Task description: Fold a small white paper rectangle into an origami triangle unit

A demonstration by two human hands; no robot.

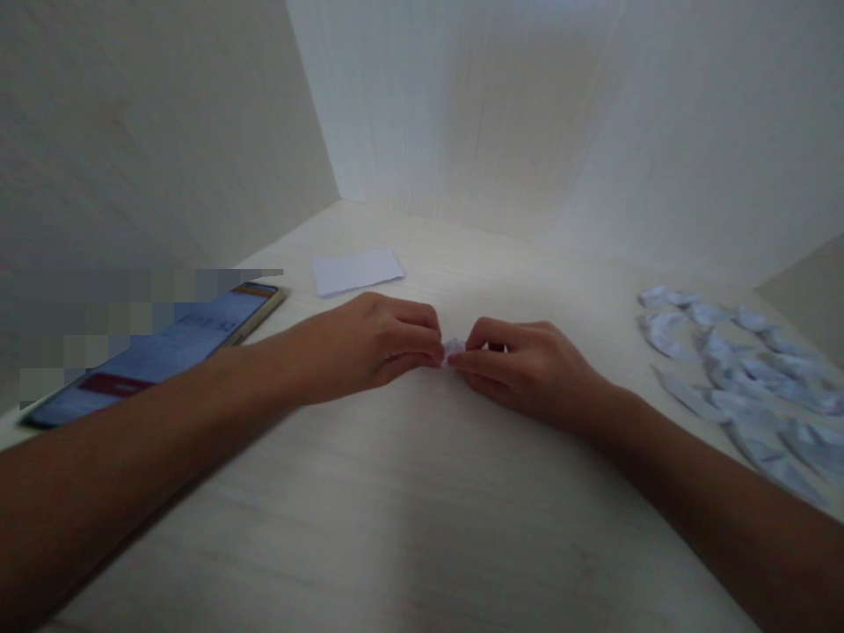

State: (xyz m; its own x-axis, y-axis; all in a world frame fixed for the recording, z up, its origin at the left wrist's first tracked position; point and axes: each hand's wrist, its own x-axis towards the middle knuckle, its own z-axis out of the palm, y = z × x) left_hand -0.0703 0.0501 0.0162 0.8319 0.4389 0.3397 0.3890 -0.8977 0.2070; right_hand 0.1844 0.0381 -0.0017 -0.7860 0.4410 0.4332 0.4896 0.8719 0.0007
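A tiny piece of paper (452, 351) sits between two hands in the middle of the pale table (409, 510). The left hand (369, 345) pinches its left end with curled fingers. The right hand (520, 362) pinches its right end the same way. Both hands grip the paper tight, and their fingertips almost meet over it.

Only a small white bit of the paper peeks out. The part that shows seems to run sideways, from one hand to the other. Fingers hide the rest, so its true shape and which way it points are hard to tell. It is low, right at the table top, but I cannot tell if it touches the table.

A phone (164, 352) lies flat on the left, near the left arm. Its long side runs from near to far, slanting right. Blurry gray squares cover part of it, so the screen is hard to read. A flat white sheet of paper (357, 270) lies behind the hands, well apart from them. On the right lies a bunch of folded paper bits (745, 369). They are long and thin, and the picture edge cuts some off.
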